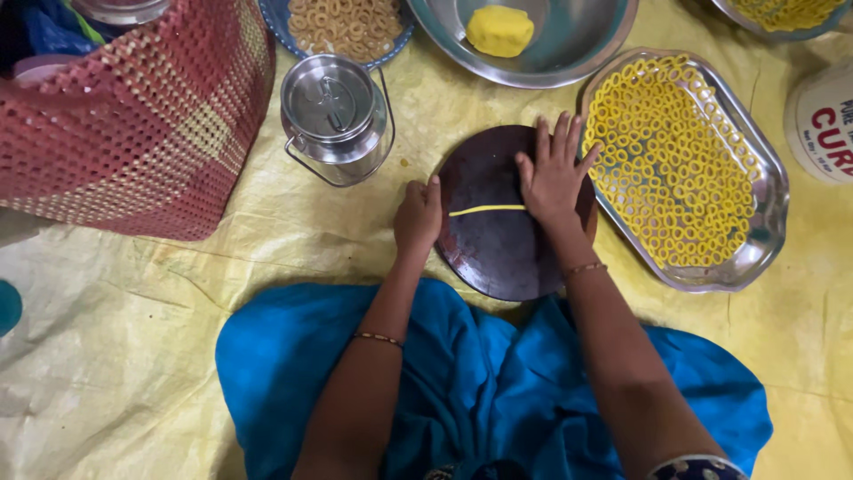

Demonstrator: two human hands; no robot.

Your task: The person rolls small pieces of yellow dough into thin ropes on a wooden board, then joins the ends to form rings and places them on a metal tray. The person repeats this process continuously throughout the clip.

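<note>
A round dark wooden board [498, 249] lies on the yellow sheet in front of my knees. Across it runs a thin yellow dough rope [484, 211]. My right hand [553, 173] lies flat, fingers spread, on the rope's right end. At the board's left edge my left hand [418, 216] rests with fingers curled, its fingertips at the rope's left end. Right of the board stands a steel tray [771, 178] filled with several small yellow dough rings [675, 169].
A lidded steel can [336, 120] stands left of the board. Behind it are a steel bowl [569, 49] holding a yellow dough lump [500, 29], a plate of fried rings [346, 27], a red woven basket [151, 124] and a white tub [822, 124].
</note>
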